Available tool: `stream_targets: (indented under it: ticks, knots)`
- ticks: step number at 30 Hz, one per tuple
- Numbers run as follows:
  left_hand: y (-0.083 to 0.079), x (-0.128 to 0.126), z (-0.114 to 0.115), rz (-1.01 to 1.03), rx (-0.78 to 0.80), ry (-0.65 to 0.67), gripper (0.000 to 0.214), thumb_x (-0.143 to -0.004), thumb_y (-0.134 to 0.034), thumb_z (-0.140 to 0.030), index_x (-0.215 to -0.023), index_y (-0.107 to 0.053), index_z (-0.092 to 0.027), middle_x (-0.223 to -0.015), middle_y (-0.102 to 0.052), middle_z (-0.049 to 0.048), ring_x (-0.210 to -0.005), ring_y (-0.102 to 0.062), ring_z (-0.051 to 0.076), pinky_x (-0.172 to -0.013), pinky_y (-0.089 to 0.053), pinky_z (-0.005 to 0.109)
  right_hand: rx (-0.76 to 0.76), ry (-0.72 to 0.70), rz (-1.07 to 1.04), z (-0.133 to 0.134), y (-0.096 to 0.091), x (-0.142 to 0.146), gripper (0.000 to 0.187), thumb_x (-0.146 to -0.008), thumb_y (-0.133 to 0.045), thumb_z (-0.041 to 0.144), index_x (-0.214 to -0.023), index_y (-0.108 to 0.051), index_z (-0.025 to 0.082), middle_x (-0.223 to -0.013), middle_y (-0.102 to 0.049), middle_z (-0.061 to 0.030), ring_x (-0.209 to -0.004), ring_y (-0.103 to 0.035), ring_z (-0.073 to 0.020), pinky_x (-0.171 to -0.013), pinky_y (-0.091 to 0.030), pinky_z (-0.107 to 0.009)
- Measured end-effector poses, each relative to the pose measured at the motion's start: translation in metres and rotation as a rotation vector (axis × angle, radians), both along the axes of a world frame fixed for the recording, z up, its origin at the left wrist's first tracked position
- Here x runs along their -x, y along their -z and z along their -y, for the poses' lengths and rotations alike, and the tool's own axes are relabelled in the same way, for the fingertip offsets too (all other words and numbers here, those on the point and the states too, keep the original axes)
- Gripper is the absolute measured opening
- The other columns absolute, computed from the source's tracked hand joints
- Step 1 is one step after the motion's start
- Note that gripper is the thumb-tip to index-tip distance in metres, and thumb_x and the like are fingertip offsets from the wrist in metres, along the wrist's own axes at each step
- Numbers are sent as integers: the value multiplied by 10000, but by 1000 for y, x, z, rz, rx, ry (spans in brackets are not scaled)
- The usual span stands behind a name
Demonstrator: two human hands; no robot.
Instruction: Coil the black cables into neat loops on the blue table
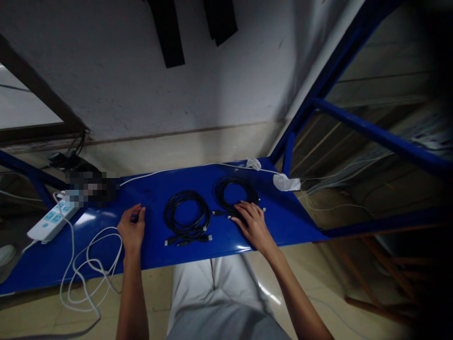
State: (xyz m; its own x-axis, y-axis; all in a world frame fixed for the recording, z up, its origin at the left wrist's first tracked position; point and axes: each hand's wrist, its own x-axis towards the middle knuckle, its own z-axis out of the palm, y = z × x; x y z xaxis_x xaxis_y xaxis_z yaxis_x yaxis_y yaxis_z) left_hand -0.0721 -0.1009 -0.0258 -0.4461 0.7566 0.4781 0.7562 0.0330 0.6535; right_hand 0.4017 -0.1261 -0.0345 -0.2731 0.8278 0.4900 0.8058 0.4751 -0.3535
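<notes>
Two coils of black cable lie side by side on the blue table (152,250). The left coil (204,210) has its grey-tipped plugs (207,238) at its near side, with neither hand on it. My right hand (252,221) rests over the near edge of the right coil (218,192), fingers extended and thumb apart; it partly hides the cable and its plug ends. Left of both coils, my left hand (131,229) hovers at or touches the tabletop. Its fingers are bent, with a gap between thumb and forefinger and nothing visible in it.
A white power strip (53,221) lies at the left, beside a blurred dark object (102,189). Loose white cord (88,259) hangs over the front edge. White crumpled pieces (283,182) sit at the back right. Blue frame bars (375,127) flank the table; a wall stands behind.
</notes>
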Motion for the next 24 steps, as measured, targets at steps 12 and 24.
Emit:
stream_targets:
  ticks: [12,24]
  knots:
    - [-4,-8,1,-13,110,90,460,-999,-653,-590,-1231,-777,-212,-1071,-823,85,-978,-769,289,-954,-605,458,49,39,54,4,-15,4,453,-1098,-622,465,-1471,-643,210,-1290,-661,-163,-1254,-598,-351,-1124,-450,-560]
    - [5,-3,-4,-145,-15,202,380,-1065,-578,-500,-1194,-766,-195,-1171,-801,128,-1126,-744,322,-1070,-571,516,209,-104,150,-28,-39,-3,249,-1167,-471,418,-1211,-610,216,-1160,-756,-127,-1063,-721,-308,-956,-519,-456]
